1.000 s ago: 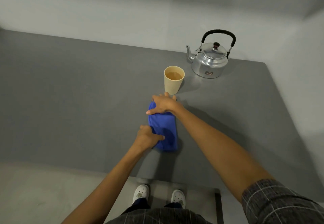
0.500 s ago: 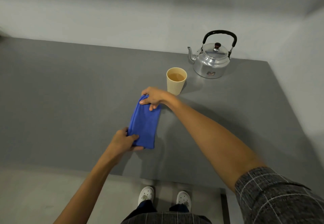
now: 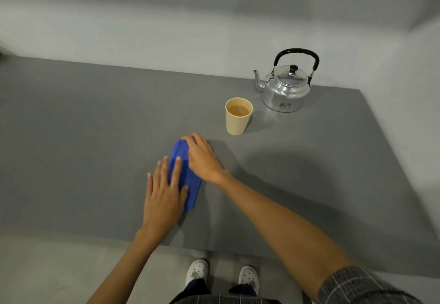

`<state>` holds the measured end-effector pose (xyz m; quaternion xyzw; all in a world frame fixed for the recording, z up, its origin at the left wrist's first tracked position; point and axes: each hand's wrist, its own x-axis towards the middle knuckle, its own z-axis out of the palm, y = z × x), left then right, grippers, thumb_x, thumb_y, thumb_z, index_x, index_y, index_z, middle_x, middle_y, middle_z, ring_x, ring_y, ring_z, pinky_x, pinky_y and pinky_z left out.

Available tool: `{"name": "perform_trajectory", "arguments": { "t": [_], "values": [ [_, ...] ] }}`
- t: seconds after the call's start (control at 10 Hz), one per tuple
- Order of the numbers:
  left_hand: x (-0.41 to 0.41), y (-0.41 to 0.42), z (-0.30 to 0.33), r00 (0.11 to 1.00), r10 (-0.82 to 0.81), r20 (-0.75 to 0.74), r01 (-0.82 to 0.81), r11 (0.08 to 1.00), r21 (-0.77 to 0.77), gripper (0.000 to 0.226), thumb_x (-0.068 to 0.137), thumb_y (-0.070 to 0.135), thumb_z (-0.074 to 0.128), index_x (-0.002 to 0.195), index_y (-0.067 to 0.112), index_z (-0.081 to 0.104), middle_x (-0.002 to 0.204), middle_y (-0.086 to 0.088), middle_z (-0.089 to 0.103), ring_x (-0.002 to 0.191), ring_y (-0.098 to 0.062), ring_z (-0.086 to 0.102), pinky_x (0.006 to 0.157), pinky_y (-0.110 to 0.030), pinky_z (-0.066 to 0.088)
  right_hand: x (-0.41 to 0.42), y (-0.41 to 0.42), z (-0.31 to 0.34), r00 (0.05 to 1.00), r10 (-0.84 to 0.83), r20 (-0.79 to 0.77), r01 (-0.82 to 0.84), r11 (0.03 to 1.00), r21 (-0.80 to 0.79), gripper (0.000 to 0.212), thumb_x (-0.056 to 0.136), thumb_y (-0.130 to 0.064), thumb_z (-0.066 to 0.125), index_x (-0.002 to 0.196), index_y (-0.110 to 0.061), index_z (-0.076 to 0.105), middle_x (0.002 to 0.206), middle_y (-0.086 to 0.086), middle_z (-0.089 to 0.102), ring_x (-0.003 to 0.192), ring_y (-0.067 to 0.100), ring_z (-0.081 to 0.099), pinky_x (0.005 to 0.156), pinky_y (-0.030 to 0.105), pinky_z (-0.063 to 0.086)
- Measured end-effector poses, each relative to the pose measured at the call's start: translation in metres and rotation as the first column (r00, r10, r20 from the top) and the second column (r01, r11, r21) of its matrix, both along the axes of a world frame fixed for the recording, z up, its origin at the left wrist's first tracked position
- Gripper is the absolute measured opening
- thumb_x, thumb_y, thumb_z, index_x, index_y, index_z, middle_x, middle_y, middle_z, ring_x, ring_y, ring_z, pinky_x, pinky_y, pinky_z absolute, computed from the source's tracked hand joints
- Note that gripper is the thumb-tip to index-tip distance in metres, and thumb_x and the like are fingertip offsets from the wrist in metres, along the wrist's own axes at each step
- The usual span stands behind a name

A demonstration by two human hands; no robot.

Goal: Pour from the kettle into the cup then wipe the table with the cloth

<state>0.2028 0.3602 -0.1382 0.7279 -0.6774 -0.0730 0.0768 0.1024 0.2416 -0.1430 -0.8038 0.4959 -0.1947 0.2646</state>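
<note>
Folded blue cloth (image 3: 184, 180) lies on grey table (image 3: 83, 137), both hands flat on it: left hand (image 3: 164, 196) fingers spread, right hand (image 3: 202, 158) palm down, fingers together. Beige cup (image 3: 238, 119) holding brown liquid stands beyond; silver metal kettle (image 3: 284, 89) behind it.

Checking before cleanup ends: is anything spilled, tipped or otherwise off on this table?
Nothing stands out. The cup is upright and holds brownish liquid, the kettle stands upright behind it with its lid on, and both hands lie flat on the folded cloth. No puddle shows on the table.
</note>
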Motion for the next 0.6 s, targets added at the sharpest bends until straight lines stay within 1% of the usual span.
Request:
{"name": "perform_trajectory", "arguments": {
  "t": [0.1, 0.2, 0.3, 0.4, 0.5, 0.6],
  "values": [
    [-0.003, 0.001, -0.016, 0.986, -0.148, 0.078, 0.143, 0.987, 0.068, 0.08, 0.079, 0.063, -0.018, 0.146, 0.02, -0.007, 0.156, -0.01, -0.01, 0.144, -0.03, -0.011, 0.117, -0.048, -0.004, -0.007, 0.01, -0.017, 0.972, -0.017, -0.234, -0.001, 0.997, -0.075, 0.057, 0.091, -0.003, 0.047, 0.145, -0.009, 0.027, 0.153, 0.014, 0.029, 0.142, 0.03, 0.023, 0.118, 0.043, 0.016],
    [-0.007, 0.002, -0.03, 0.988, -0.14, 0.068, 0.13, 0.983, 0.131, 0.089, 0.067, 0.066, -0.034, 0.143, 0.023, -0.014, 0.156, -0.007, -0.015, 0.141, -0.028, -0.02, 0.116, -0.049, -0.012, -0.012, 0.009, -0.028, 0.912, 0.061, -0.406, -0.083, 0.996, -0.037, 0.056, 0.101, -0.017, 0.033, 0.15, -0.014, 0.008, 0.161, 0.01, 0.005, 0.148, 0.026, 0.0, 0.117, 0.053, -0.002],
    [-0.012, -0.001, -0.029, 0.993, -0.114, 0.037, 0.107, 0.98, 0.166, 0.093, 0.065, 0.069, -0.033, 0.142, 0.023, -0.012, 0.155, -0.007, -0.016, 0.141, -0.029, -0.02, 0.114, -0.051, -0.013, -0.014, 0.0, -0.025, 0.891, 0.138, -0.432, -0.148, 0.989, 0.012, 0.057, 0.101, -0.019, 0.031, 0.151, -0.016, 0.003, 0.161, 0.009, -0.001, 0.148, 0.026, -0.006, 0.115, 0.056, -0.005],
    [-0.016, -0.001, -0.024, 0.996, -0.084, 0.009, 0.08, 0.977, 0.2, 0.101, 0.054, 0.074, -0.037, 0.14, 0.022, -0.02, 0.152, -0.008, -0.024, 0.14, -0.031, -0.023, 0.113, -0.055, -0.012, -0.018, -0.007, -0.013, 0.898, 0.208, -0.387, -0.193, 0.978, 0.078, 0.054, 0.102, -0.015, 0.029, 0.151, -0.014, 0.006, 0.161, 0.011, 0.001, 0.148, 0.027, -0.005, 0.117, 0.054, -0.004],
    [-0.022, -0.013, -0.01, 0.998, -0.059, -0.004, 0.059, 0.974, 0.221, 0.108, 0.044, 0.078, -0.039, 0.136, 0.021, -0.029, 0.15, -0.008, -0.031, 0.14, -0.032, -0.026, 0.112, -0.062, -0.009, -0.031, -0.006, 0.002, 0.978, 0.164, -0.126, -0.153, 0.984, 0.089, 0.047, 0.102, -0.013, 0.03, 0.148, -0.011, 0.023, 0.158, 0.014, 0.02, 0.146, 0.028, 0.016, 0.12, 0.046, 0.014],
    [-0.035, -0.037, 0.016, 0.997, -0.07, -0.042, 0.076, 0.985, 0.158, 0.111, 0.049, 0.078, -0.035, 0.144, 0.023, -0.019, 0.157, -0.008, -0.02, 0.143, -0.03, -0.021, 0.112, -0.06, -0.01, -0.048, -0.008, 0.026, 0.992, -0.043, 0.115, 0.046, 0.999, -0.024, 0.033, 0.099, -0.018, 0.039, 0.128, -0.01, 0.053, 0.129, 0.018, 0.058, 0.119, 0.031, 0.054, 0.102, 0.045, 0.044]
  ]
}}
